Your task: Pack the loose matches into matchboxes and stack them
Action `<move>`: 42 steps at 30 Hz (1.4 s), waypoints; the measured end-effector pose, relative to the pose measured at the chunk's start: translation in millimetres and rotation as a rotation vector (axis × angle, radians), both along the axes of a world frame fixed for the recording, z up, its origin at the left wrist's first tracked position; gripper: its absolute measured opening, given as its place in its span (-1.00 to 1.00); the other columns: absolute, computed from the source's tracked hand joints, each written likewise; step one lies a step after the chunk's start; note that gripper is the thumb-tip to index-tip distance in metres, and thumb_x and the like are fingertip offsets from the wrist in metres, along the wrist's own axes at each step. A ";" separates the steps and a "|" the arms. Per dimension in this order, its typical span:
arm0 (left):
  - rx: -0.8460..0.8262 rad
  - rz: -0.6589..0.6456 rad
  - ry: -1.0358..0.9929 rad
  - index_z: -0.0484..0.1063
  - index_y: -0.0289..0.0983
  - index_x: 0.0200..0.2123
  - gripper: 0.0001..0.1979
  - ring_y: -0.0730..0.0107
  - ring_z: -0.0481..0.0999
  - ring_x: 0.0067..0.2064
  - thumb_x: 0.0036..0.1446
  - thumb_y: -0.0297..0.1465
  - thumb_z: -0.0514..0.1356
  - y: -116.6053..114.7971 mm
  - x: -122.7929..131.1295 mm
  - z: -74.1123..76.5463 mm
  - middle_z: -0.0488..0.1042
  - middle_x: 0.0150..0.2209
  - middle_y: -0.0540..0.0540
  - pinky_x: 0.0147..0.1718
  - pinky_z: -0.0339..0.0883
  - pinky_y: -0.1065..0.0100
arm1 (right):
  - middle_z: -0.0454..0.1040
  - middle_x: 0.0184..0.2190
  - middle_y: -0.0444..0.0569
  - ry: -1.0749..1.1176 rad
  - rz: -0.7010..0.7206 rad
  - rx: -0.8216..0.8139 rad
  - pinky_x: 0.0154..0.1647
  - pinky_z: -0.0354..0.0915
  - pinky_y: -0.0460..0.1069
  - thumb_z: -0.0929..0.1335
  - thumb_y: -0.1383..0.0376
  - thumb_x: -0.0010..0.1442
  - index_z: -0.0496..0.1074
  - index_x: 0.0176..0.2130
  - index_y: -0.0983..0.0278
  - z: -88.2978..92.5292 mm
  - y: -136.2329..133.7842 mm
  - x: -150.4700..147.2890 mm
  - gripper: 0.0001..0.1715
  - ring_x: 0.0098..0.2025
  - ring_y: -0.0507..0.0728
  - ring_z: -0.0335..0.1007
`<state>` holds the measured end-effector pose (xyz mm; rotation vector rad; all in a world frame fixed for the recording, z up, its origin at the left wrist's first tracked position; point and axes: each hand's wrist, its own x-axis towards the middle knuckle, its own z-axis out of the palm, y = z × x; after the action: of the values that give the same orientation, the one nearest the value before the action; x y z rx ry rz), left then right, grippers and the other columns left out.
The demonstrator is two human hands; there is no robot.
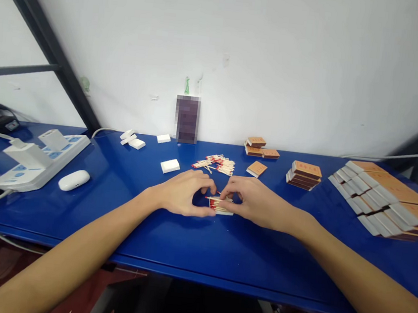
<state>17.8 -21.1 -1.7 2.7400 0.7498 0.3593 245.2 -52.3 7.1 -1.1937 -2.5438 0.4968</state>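
A small white matchbox tray lies on the blue table between my hands, with red-headed matches in it. My left hand curves around its left end, the thumb at the near edge and the bent fingers at the far side. From the right, my right hand reaches over the tray, thumb and fingertips closed on matches at its top. A few match heads stick out to the left of those fingertips. Just beyond the hands spreads a loose pile of matches.
White trays lie at the back left. Orange matchboxes stand in a stack and a large block on the right. A power strip with cables and a white earbud case are at left. A wall rises behind.
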 end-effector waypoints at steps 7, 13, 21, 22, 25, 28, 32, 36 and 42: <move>0.026 -0.013 0.044 0.41 -0.27 -0.37 -0.74 0.35 0.39 -0.33 0.31 -0.31 0.03 6.8 -6.1 2.0 0.45 -0.40 -0.03 -0.23 0.17 0.30 | 0.47 -0.41 -0.07 0.018 0.019 0.000 -0.36 0.18 -0.02 0.31 0.18 0.26 0.49 -0.35 0.25 3.1 5.8 9.5 -0.76 -0.37 0.08 0.32; 0.014 -0.057 0.044 0.41 -0.28 -0.40 -0.85 0.39 0.36 -0.37 0.21 -0.44 0.09 2.9 -2.0 1.7 0.45 -0.44 0.00 -0.26 0.16 0.32 | 0.47 -0.50 -0.12 0.041 0.029 -0.109 -0.46 0.18 -0.06 0.29 0.24 0.25 0.46 -0.37 0.27 4.3 6.2 9.0 -0.78 -0.49 0.02 0.29; -0.015 -0.036 -0.001 0.43 -0.28 -0.35 -0.87 0.40 0.36 -0.37 0.20 -0.47 0.09 2.8 -0.7 -1.3 0.46 -0.42 0.01 -0.29 0.17 0.35 | 0.50 -0.47 -0.12 0.115 0.031 -0.207 -0.42 0.30 -0.07 0.33 0.28 0.19 0.45 -0.30 0.25 5.1 5.7 11.2 -0.89 -0.44 0.04 0.39; -0.014 -0.032 -0.001 0.43 -0.28 -0.35 -0.87 0.40 0.35 -0.37 0.22 -0.45 0.09 2.4 -0.2 -1.4 0.46 -0.43 0.01 -0.29 0.17 0.35 | 0.51 -0.45 -0.11 0.122 0.031 -0.215 -0.40 0.31 -0.07 0.34 0.28 0.18 0.45 -0.28 0.25 5.6 5.6 11.5 -0.90 -0.43 0.05 0.40; -0.018 -0.025 0.007 0.42 -0.27 -0.35 -0.83 0.41 0.34 -0.38 0.27 -0.39 0.08 0.5 1.9 -1.3 0.43 -0.46 0.02 -0.30 0.15 0.34 | 0.51 -0.44 -0.10 0.139 0.037 -0.216 -0.39 0.32 -0.06 0.35 0.27 0.17 0.46 -0.27 0.24 6.1 5.7 12.0 -0.89 -0.41 0.06 0.42; -0.024 -0.024 0.013 0.39 -0.27 -0.34 -0.82 0.41 0.32 -0.39 0.29 -0.35 0.08 -0.7 3.6 -1.1 0.39 -0.50 0.04 -0.31 0.14 0.35 | 0.53 -0.44 -0.10 0.160 0.070 -0.227 -0.40 0.31 -0.06 0.35 0.26 0.18 0.47 -0.28 0.24 5.4 5.3 10.9 -0.89 -0.42 0.05 0.42; -0.009 -0.010 0.007 0.37 -0.26 -0.31 -0.82 0.39 0.32 -0.39 0.30 -0.31 0.08 -1.5 2.9 0.0 0.35 -0.49 0.04 -0.31 0.16 0.35 | 0.50 -0.47 -0.13 0.128 0.088 -0.095 -0.45 0.24 -0.07 0.35 0.25 0.19 0.48 -0.31 0.23 7.9 2.1 8.5 -0.88 -0.47 0.03 0.36; 0.046 -0.025 -0.058 0.39 -0.26 -0.10 -0.68 0.27 0.40 -0.19 0.19 -0.18 0.21 -5.6 2.5 2.6 0.45 -0.22 -0.08 -0.16 0.26 0.28 | 0.48 -0.46 -0.10 0.054 0.015 0.141 -0.37 0.25 -0.03 0.29 0.32 0.21 0.48 -0.32 0.23 12.4 4.1 14.4 -0.84 -0.40 0.07 0.36; 0.158 -0.118 0.024 0.46 -0.23 0.01 -0.67 0.23 0.48 -0.12 0.23 -0.22 0.21 -13.6 10.5 -1.0 0.49 -0.10 -0.13 -0.10 0.25 0.24 | 0.46 0.00 0.15 -0.208 -0.228 0.384 -0.10 0.36 0.11 0.21 0.47 0.16 0.44 -0.02 0.30 -4.1 29.6 50.9 -0.58 0.00 0.27 0.42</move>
<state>28.3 -34.7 -2.8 2.9251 0.5856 0.3748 296.2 -22.7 2.9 -1.4145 -2.4655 -0.1713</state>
